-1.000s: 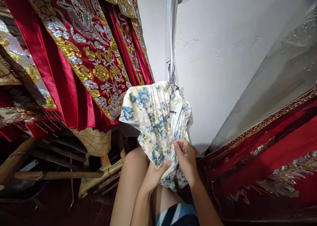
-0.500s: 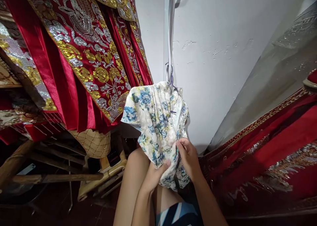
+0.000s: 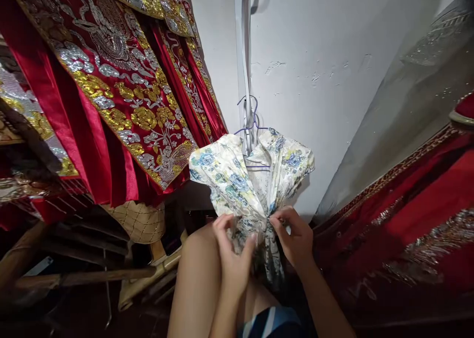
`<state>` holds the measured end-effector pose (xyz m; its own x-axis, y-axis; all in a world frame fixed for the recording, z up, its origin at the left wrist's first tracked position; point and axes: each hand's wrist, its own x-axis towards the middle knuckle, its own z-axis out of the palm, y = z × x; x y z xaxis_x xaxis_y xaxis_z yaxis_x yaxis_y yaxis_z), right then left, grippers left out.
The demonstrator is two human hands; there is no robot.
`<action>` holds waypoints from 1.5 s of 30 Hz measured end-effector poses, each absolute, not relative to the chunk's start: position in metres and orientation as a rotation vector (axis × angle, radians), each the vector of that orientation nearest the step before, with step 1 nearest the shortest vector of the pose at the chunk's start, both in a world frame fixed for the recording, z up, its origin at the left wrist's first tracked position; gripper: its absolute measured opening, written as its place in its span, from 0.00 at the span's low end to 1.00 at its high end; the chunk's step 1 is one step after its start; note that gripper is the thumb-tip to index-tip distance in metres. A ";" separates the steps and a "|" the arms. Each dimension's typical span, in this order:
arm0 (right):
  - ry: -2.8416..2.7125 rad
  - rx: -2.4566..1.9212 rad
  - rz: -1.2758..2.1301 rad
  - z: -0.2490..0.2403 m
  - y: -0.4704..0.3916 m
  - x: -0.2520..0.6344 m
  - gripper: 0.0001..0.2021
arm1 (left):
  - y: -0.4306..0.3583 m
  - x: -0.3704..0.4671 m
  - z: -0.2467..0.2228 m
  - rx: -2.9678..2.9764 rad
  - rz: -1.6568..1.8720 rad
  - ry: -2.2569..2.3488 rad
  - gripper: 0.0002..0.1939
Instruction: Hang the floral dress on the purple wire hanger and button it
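Garment position: cream short-sleeved floral garment with blue and yellow blooms [image 3: 231,182], centre, upright on a purple wire hanger [image 3: 256,111], front parted in a deep V; its lower part is bunched above the bare knees [image 3: 200,264].
Left hand: at the garment's left lower front [image 3: 234,265]; thumb and fingers spread apart at the cloth.
Right hand: thumb and forefinger pinch the front edge at the base of the V [image 3: 296,241].
Left margin: red satin robe with gold and silver sequins [image 3: 144,118], its lower corner just beside the left sleeve; little room there.
Right margin: right sleeve is free of the red cloth with braided gold trim [image 3: 414,229]; open space between them.
Far side: pale wall [image 3: 314,115] with scuffed paint, close behind the garment; white strap [image 3: 243,41] runs down to the hanger and ends within the neckline.
Near left: bamboo frame [image 3: 89,278] below a beige quilted cloth [image 3: 138,222], apart from the left hand.
Hidden: most of the hanger's shoulders, under the cloth; the right hand's lower fingers, curled in behind the thumb.
Cut off: robe at top and left, red cloth at right, both forearms at the near edge.
Hard to read: the garment's hem, dark and blurred between the arms; whether the left fingers grip any fold cannot be told.
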<state>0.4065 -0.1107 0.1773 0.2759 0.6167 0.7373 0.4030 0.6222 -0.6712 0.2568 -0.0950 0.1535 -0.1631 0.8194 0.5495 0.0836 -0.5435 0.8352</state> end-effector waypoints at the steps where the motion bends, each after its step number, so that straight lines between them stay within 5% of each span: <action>1: -1.399 -0.946 0.156 0.183 -0.110 0.407 0.07 | -0.094 0.263 0.156 1.610 1.637 0.996 0.19; 4: -1.511 -0.893 0.075 0.201 -0.101 0.409 0.07 | -0.089 0.279 0.162 1.613 1.390 0.904 0.08; 17: -1.662 -0.913 -0.070 0.226 -0.059 0.427 0.07 | -0.091 0.279 0.166 1.720 1.320 0.920 0.12; 29: -1.638 -0.785 -0.370 0.321 0.033 0.454 0.06 | -0.102 0.261 0.149 1.829 1.029 0.921 0.11; 32: -1.636 -0.791 -0.352 0.315 0.016 0.452 0.07 | -0.086 0.257 0.178 1.937 1.105 0.874 0.04; 40: -1.670 -0.765 -0.366 0.316 -0.007 0.451 0.07 | 0.000 0.265 0.327 2.493 1.532 0.802 0.13; 45: -1.716 -0.768 -0.439 0.307 0.007 0.454 0.06 | 0.020 0.285 0.342 2.656 1.387 0.881 0.09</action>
